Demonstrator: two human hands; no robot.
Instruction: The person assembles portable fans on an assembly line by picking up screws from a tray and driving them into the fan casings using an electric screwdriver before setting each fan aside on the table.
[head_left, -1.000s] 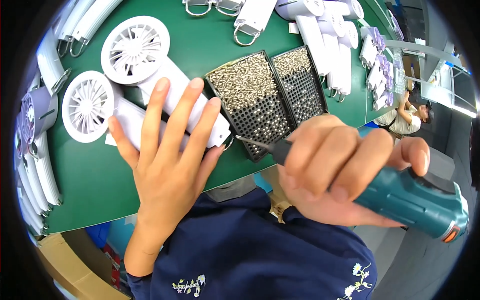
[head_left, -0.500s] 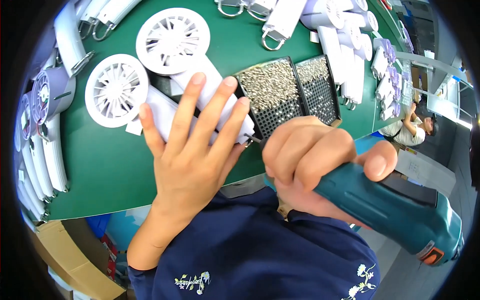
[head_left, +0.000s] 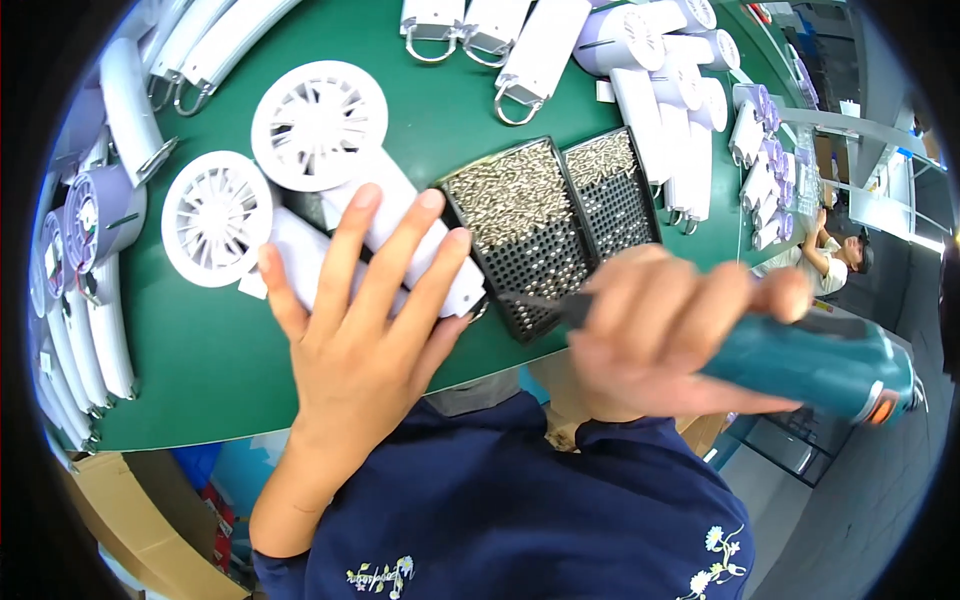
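My left hand (head_left: 365, 335) lies with fingers spread over the handles of two white handheld fans, pressing them against the table. One fan head (head_left: 318, 125) and the other fan head (head_left: 218, 218) show round slotted grilles, side by side beyond my fingertips. My right hand (head_left: 645, 335), slightly blurred, is wrapped round a teal electric screwdriver (head_left: 800, 362). Its thin bit points left, just clear of the handle end (head_left: 462, 295), over the edge of a black screw tray (head_left: 515, 200). Many small silvery screws are heaped in that tray; some sit in its holes.
A second black screw tray (head_left: 610, 185) adjoins the first. More white and lilac fans line the table's left side (head_left: 105, 215), back and right (head_left: 650, 90). A cardboard box (head_left: 130, 520) stands below the front left edge of the green table (head_left: 200, 380). Another person (head_left: 830, 255) sits far right.
The screwdriver bit has come away from the fan handle's end, and my right hand has moved slightly right. My left hand stays on the fans. The whole view has shifted a little.
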